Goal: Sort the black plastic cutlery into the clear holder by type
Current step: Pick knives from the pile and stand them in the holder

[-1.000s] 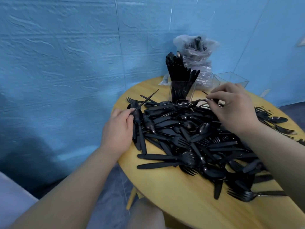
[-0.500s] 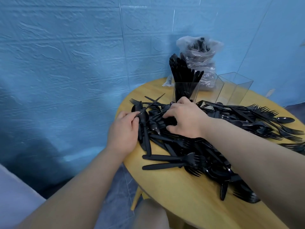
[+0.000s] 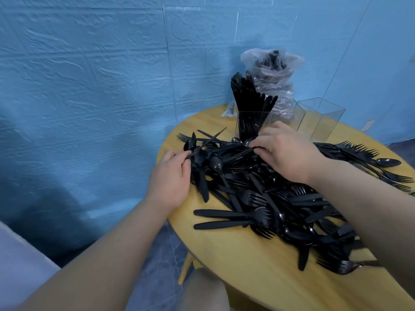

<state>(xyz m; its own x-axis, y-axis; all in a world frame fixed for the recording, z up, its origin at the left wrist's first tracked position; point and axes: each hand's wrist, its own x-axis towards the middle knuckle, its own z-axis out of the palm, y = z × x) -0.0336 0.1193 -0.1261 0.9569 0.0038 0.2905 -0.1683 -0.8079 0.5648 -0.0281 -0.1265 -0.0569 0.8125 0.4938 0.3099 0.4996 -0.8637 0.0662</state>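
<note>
Left hand (image 3: 169,182) has its fingers pinched on a few knives at the heap's (image 3: 269,198) edge, probably gathering a bunch; right hand (image 3: 285,153) fingers curl down pinching another piece. Clear holder (image 3: 253,125) behind on the desk (image 3: 247,265) already has knives upright.

Two hands (image 3: 170,180), three clear holder compartments (image 3: 321,118), one plastic bag (image 3: 272,72), one cutlery heap (image 3: 269,194)

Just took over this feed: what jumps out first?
A big heap of black cutlery covers the round yellow table, with both hands picking at its far edge. Behind it stands a clear holder; only its left compartment is packed, the others look empty.
</note>
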